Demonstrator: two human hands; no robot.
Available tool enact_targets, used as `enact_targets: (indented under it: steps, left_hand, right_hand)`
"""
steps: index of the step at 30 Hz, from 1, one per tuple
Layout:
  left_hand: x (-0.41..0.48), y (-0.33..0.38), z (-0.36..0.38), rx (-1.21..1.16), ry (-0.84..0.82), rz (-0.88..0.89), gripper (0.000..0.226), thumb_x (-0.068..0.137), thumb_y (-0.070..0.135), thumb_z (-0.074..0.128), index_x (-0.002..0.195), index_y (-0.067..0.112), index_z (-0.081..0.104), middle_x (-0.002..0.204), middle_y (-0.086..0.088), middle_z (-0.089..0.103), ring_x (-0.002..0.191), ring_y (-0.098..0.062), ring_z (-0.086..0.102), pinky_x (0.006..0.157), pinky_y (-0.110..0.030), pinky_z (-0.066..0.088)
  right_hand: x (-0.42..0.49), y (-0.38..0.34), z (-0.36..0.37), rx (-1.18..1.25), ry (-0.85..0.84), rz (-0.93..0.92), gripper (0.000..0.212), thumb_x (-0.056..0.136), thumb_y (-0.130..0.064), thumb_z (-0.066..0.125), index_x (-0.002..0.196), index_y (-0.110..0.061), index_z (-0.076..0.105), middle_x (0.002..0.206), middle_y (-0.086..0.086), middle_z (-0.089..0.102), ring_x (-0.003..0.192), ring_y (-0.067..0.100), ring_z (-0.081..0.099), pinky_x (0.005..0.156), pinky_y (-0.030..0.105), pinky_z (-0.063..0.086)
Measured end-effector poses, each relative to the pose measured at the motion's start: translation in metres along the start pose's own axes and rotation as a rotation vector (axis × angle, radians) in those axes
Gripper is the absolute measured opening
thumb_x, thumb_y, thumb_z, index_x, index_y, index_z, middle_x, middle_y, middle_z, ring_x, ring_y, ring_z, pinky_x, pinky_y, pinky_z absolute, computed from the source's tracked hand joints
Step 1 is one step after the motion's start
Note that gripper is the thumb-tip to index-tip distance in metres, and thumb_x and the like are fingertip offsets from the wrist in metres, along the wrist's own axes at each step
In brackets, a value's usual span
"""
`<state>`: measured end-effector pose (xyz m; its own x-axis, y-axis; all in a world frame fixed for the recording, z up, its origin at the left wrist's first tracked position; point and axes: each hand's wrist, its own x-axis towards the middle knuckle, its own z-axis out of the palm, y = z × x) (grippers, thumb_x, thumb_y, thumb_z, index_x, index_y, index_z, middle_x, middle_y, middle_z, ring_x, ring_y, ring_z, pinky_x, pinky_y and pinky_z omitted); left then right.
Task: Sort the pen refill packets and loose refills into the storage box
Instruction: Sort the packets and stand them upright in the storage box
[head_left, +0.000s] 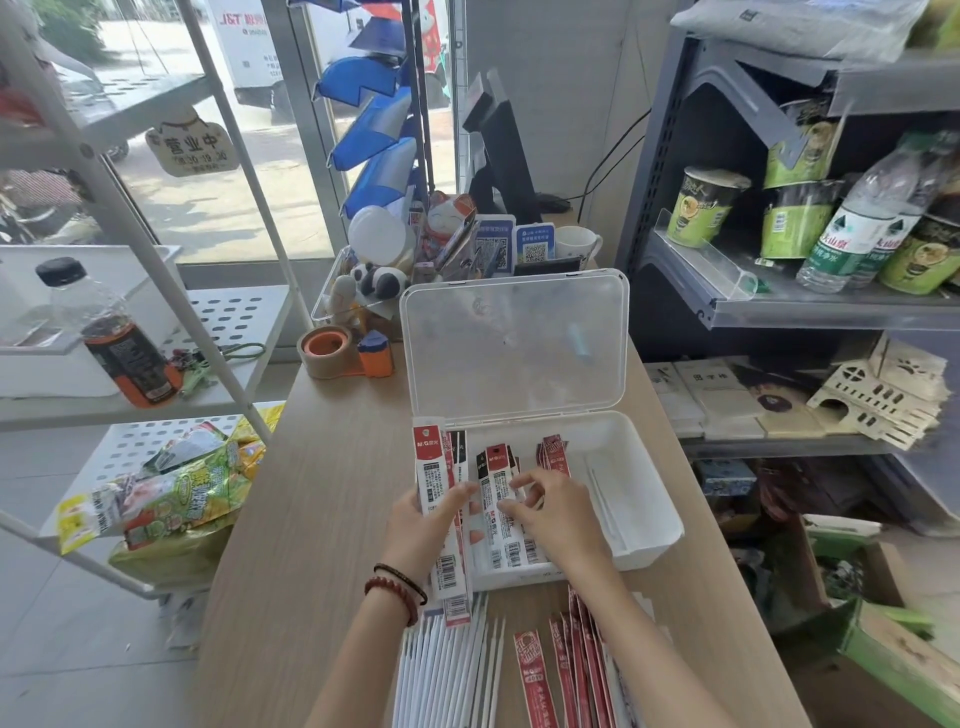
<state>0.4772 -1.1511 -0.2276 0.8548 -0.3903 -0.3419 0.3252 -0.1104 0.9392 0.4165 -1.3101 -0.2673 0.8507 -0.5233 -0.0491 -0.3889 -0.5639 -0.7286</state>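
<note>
The left grip (423, 527) clasps a bundle of refill packets (434, 467) at the left edge of the storage box (654, 499). Just right of it, the right grip (558, 514) pinches boxed packets (496, 478) inside. Below both grips, loose refills (447, 670) lie on the desk (322, 493).

Forearms (363, 660) seen bare, left wrist (397, 587) circled by two bracelets, one of round dark-red beads (390, 597), one thinner and darker (402, 576)

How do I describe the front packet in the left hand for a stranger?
Find the open white storage box on the counter. At its left wall the left hand holds several packets. The front packet has a red top, the one behind it black, and it rises above those in the box.
</note>
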Motion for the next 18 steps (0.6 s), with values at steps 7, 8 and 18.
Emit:
enact_targets:
  steps: [7,8,18]
  left_hand:
    - [0.000,0.000,-0.002,-0.006,-0.008,-0.023,0.026,0.079,0.032,0.069,0.099,0.016,0.065,0.087,-0.004,0.075,0.074,-0.024,0.073,0.057,-0.030,0.056]
    - [0.000,0.000,-0.002,-0.010,-0.009,-0.021,0.027,0.078,0.032,0.070,0.098,0.015,0.066,0.085,-0.004,0.076,0.074,-0.024,0.073,0.059,-0.031,0.056]
    - [-0.002,0.000,0.002,0.020,-0.007,0.077,0.035,0.069,0.036,0.076,0.098,0.021,0.066,0.086,0.000,0.076,0.075,-0.018,0.073,0.059,-0.027,0.056]
  right_hand:
    - [-0.003,-0.005,-0.003,0.094,0.017,-0.108,0.029,0.086,-0.054,0.062,0.096,-0.028,0.068,0.079,-0.016,0.063,0.071,-0.002,0.060,0.071,0.018,0.053]
    - [-0.004,-0.006,-0.004,0.129,0.004,-0.122,0.034,0.085,-0.060,0.059,0.095,-0.029,0.069,0.079,-0.017,0.065,0.070,-0.002,0.061,0.070,0.018,0.053]
    - [-0.011,-0.010,-0.011,0.264,-0.030,-0.204,0.041,0.070,-0.079,0.060,0.083,-0.042,0.069,0.077,-0.021,0.071,0.064,0.000,0.066,0.064,0.023,0.058]
